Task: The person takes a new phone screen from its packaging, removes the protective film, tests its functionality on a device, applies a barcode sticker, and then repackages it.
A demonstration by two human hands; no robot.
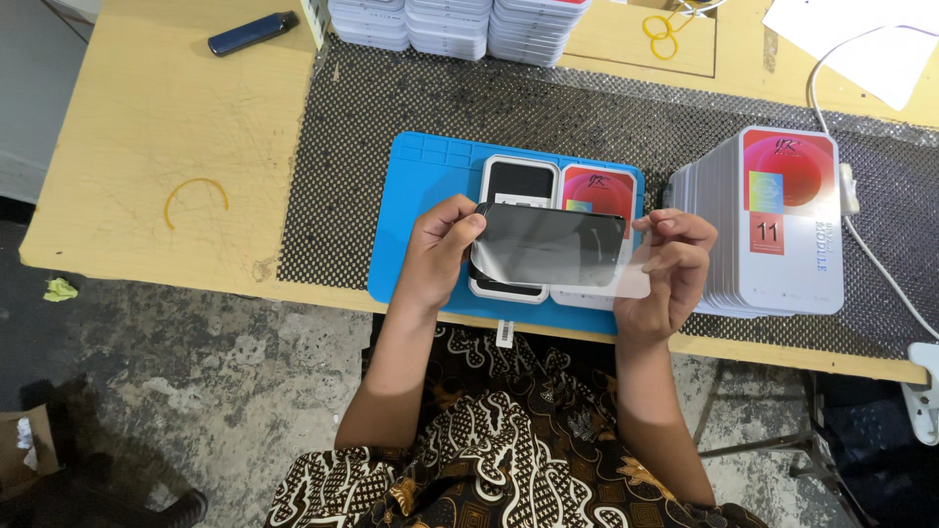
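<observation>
The left hand (442, 240) is pinching the dark phone screen (548, 244) by its end; the right hand's (673, 264) grip is clamped on the clear film (634, 279), peeling. Continuing probably needs a steady pull away from the left grip, above the blue mat (416, 196).

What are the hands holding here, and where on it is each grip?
A dark phone screen panel, held flat above the blue mat: left hand grips its left end, right hand holds the clear film at its right end.
</observation>
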